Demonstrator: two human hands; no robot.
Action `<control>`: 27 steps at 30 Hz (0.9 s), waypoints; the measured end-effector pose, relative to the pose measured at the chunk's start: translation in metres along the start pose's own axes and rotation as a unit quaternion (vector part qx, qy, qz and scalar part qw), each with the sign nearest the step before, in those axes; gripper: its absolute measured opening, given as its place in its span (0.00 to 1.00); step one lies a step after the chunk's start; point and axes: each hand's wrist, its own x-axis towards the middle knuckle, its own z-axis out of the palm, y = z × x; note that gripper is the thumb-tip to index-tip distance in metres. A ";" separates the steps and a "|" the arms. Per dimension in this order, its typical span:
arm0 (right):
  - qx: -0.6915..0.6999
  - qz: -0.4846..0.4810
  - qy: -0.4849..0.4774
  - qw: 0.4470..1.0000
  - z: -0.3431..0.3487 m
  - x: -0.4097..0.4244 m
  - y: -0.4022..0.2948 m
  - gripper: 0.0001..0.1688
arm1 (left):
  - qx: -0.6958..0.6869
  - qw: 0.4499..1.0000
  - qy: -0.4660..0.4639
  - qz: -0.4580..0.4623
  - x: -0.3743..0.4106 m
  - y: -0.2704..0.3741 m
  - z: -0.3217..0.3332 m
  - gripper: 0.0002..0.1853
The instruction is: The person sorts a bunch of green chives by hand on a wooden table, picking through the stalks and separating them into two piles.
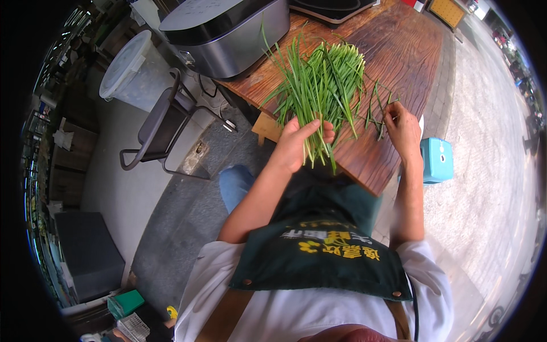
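My left hand (299, 139) grips a bunch of garlic chives (314, 98) near its cut ends, thumb across the stalks. The long green blades point away from me and overlap a larger heap of chives (344, 64) on the wooden table (410, 55). Off to the right, my right hand (401, 126) hangs over the table's edge with thumb and fingers pinched together. A thin green blade shows at its fingertips. Several loose, darker chive blades (374, 113) lie just left of that hand, apart from the heap.
A silver-and-black rice cooker (230, 42) and a black cooktop (333, 8) stand at the table's far side. Left are a metal-framed chair (160, 124) and a lidded plastic bin (136, 72). A turquoise plastic stool (439, 160) stands at right. Someone's hand shows near a white basket (133, 327).
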 end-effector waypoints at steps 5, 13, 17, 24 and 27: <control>0.342 0.021 -0.141 0.929 0.024 -0.001 -0.049 0.14 | 0.047 0.999 0.003 0.003 -0.001 -0.006 0.005 0.11; 0.465 0.029 -0.203 0.861 0.033 -0.005 -0.072 0.09 | -0.015 0.999 -0.028 -0.009 -0.008 -0.005 -0.006 0.12; 0.530 0.057 -0.208 0.820 0.035 -0.010 -0.070 0.09 | -0.070 0.997 -0.024 -0.030 -0.015 0.000 -0.004 0.11; 0.555 0.064 -0.176 0.811 0.038 -0.012 -0.071 0.10 | -0.232 0.959 -0.155 -0.048 -0.006 -0.005 -0.024 0.11; 0.564 0.066 -0.174 0.805 0.036 -0.015 -0.079 0.10 | -0.213 0.963 -0.162 -0.030 -0.006 -0.007 -0.027 0.13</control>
